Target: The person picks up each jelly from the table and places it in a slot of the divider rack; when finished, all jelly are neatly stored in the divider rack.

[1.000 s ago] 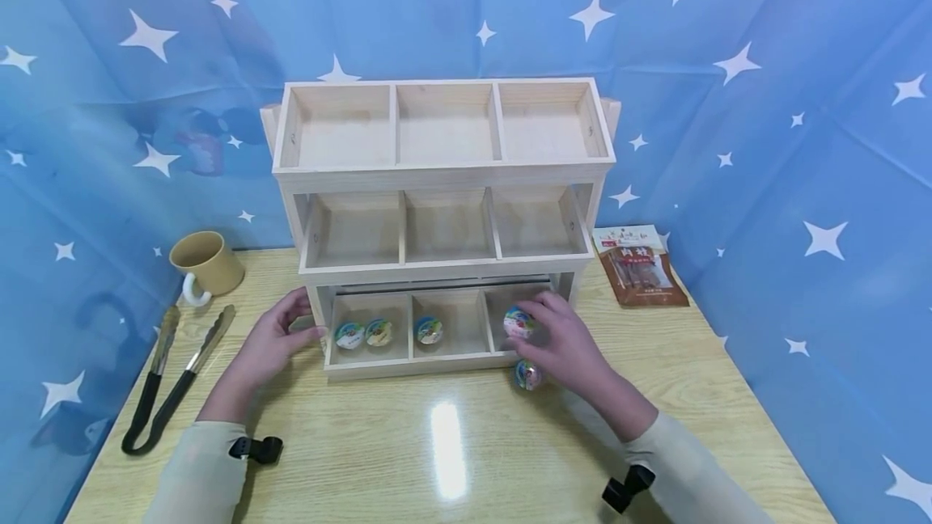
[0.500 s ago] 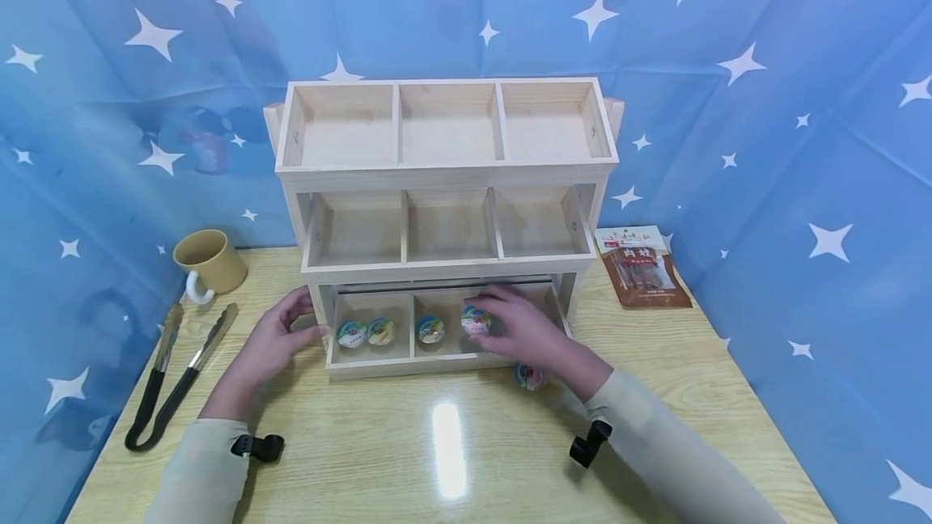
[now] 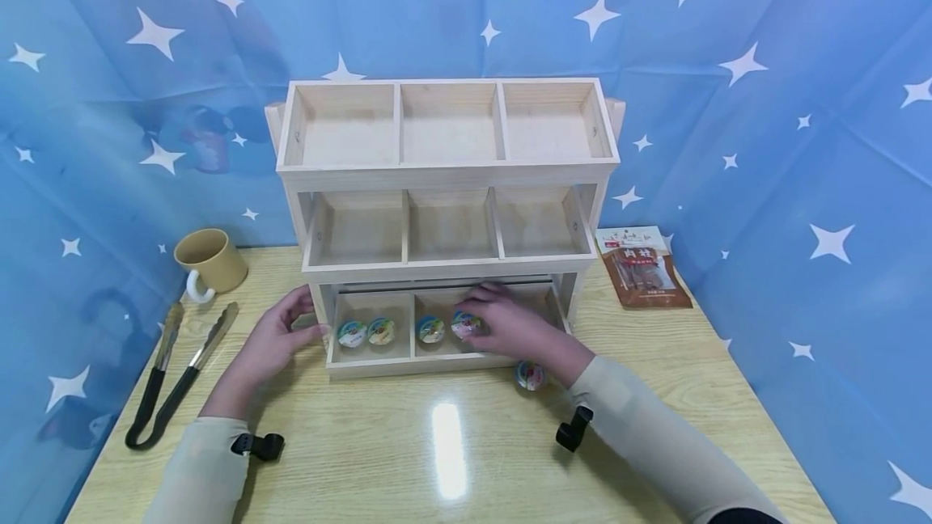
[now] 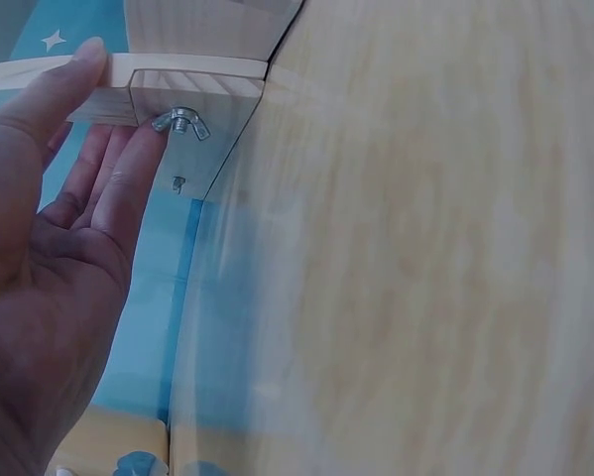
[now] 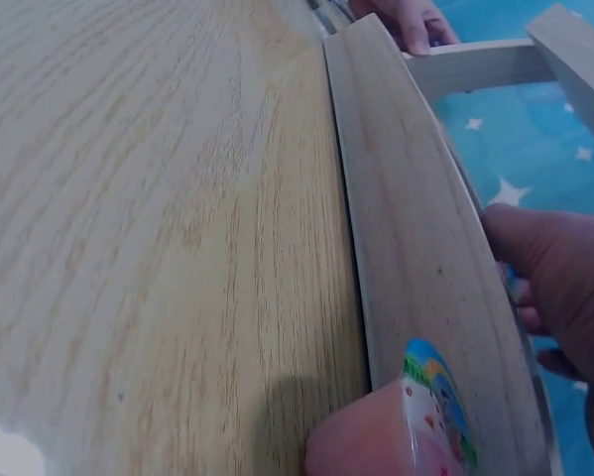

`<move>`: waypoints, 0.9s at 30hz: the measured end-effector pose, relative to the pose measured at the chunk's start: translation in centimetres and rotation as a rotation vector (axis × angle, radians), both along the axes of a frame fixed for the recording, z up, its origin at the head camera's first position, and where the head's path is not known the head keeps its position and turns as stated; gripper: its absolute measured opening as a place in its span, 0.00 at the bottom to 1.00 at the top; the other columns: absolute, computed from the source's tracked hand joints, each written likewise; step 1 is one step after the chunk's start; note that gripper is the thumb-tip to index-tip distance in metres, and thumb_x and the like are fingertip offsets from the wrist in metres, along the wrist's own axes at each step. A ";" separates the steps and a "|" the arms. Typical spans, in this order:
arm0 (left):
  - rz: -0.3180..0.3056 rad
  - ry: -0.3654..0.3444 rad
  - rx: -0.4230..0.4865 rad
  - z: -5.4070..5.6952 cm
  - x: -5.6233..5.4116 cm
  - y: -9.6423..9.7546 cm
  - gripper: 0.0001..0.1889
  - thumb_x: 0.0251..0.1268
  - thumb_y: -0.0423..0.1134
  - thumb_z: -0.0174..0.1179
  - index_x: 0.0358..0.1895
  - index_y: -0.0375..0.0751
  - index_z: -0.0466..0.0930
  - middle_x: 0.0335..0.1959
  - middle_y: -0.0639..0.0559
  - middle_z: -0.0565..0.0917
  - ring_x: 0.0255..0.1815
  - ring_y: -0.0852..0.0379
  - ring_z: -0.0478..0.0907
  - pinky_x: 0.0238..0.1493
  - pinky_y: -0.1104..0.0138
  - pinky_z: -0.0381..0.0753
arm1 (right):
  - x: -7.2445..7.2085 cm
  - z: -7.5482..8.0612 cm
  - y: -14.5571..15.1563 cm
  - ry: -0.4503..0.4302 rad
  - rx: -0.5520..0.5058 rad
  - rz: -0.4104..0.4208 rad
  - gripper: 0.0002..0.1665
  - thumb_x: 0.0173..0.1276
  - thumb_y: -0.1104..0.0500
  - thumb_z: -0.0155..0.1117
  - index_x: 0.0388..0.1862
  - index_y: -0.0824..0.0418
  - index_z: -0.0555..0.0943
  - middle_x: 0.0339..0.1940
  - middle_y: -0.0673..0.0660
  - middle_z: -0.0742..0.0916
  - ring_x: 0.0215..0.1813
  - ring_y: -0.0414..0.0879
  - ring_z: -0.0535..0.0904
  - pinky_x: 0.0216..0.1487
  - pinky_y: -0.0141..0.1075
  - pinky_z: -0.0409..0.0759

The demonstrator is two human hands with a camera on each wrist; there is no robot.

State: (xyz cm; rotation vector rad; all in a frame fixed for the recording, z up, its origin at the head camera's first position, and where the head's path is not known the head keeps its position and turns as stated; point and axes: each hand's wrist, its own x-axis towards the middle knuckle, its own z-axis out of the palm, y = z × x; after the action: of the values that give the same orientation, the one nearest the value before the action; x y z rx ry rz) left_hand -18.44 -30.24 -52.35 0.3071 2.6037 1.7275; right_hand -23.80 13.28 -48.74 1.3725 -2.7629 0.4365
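Note:
At the bottom tier of a three-tier wooden shelf (image 3: 447, 179), my right hand (image 3: 513, 330) reaches into the middle compartment and pinches a jelly cup (image 3: 464, 326) with a printed lid. Left of it in that compartment sits another jelly cup (image 3: 430, 330). The left compartment holds a pale-lidded jelly cup (image 3: 352, 335) and a yellowish one beside it. On the table before the shelf lies a pink jelly cup (image 5: 371, 436). My left hand (image 3: 280, 334) holds the shelf's left side; in the left wrist view its thumb is on the wooden edge and a finger touches a wing nut (image 4: 180, 121).
Tongs (image 3: 178, 382) with black handles lie on the left of the table, below a tan mug (image 3: 218, 264). A brown snack packet (image 3: 644, 269) lies right of the shelf. A blue star-printed cloth (image 3: 728, 144) hangs behind and along the sides.
My right hand has carried its jelly cup leftward, from the right compartment of the bottom tier into the middle one, beside the cup there. The left hand has stayed at the shelf's side.

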 end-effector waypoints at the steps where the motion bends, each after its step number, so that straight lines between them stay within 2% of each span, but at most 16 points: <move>1: 0.000 -0.002 0.000 0.0 0.0 0.0 0.38 0.76 0.35 0.73 0.85 0.42 0.68 0.67 0.37 0.84 0.66 0.59 0.77 0.77 0.33 0.65 | 0.0 -0.1 -0.1 0.007 0.007 -0.002 0.31 0.72 0.48 0.79 0.69 0.60 0.86 0.68 0.56 0.86 0.74 0.57 0.77 0.84 0.58 0.65; 7: 0.004 -0.007 -0.004 0.1 0.1 0.1 0.38 0.76 0.35 0.73 0.85 0.42 0.67 0.67 0.36 0.84 0.67 0.57 0.77 0.78 0.32 0.64 | -0.1 -0.3 -0.3 0.037 0.047 -0.014 0.30 0.69 0.46 0.81 0.66 0.56 0.88 0.67 0.54 0.87 0.74 0.57 0.77 0.82 0.62 0.67; 16: 0.011 -0.010 -0.010 0.1 0.1 0.1 0.38 0.76 0.35 0.73 0.85 0.42 0.68 0.66 0.36 0.84 0.66 0.55 0.77 0.78 0.31 0.63 | -0.2 -1.0 -0.3 0.081 0.034 -0.011 0.28 0.69 0.45 0.82 0.64 0.54 0.90 0.64 0.52 0.88 0.72 0.56 0.78 0.79 0.60 0.69; 27: 0.007 -0.015 -0.002 0.2 0.1 0.2 0.38 0.76 0.35 0.73 0.85 0.43 0.68 0.66 0.37 0.85 0.67 0.54 0.77 0.78 0.31 0.62 | -0.3 -1.0 -0.3 0.027 0.017 -0.023 0.34 0.70 0.42 0.81 0.69 0.56 0.87 0.70 0.56 0.86 0.76 0.59 0.75 0.82 0.62 0.65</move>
State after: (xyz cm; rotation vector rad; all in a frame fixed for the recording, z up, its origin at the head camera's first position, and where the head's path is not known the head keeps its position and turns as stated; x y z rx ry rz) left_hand -18.30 -30.08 -52.12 0.2840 2.5999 1.7219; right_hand -24.05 13.02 -49.78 1.3386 -2.7643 0.3916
